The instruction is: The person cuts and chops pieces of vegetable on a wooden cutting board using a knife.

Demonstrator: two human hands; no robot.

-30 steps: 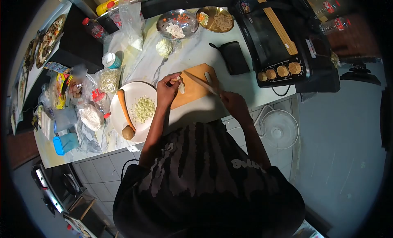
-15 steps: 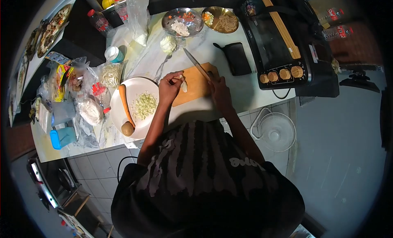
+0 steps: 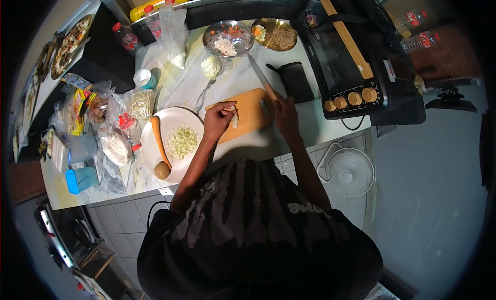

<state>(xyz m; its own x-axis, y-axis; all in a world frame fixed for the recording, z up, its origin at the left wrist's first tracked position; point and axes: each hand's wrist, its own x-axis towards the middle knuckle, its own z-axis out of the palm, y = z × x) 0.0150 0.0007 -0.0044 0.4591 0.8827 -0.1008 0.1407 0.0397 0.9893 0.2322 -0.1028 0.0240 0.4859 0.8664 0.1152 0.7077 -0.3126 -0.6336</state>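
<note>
On the marble-look counter lies a wooden cutting board. My left hand is at its left side, fingers pinched on a pale vegetable piece that hangs over the board. My right hand grips the handle of a knife, its blade pointing up and to the left beyond the board's far edge. A white plate beside my left forearm bears a carrot, a round brown item and chopped pale green bits.
Behind the board are a pale cabbage-like head, a steel plate, a brass-toned plate and a black pouch. A black oven stands right. Bags, bottles and a blue container crowd the left.
The knife has moved off the board's surface to the right and its blade has turned more upright. My right hand has shifted right since half a second ago. My left hand still pinches the piece.
</note>
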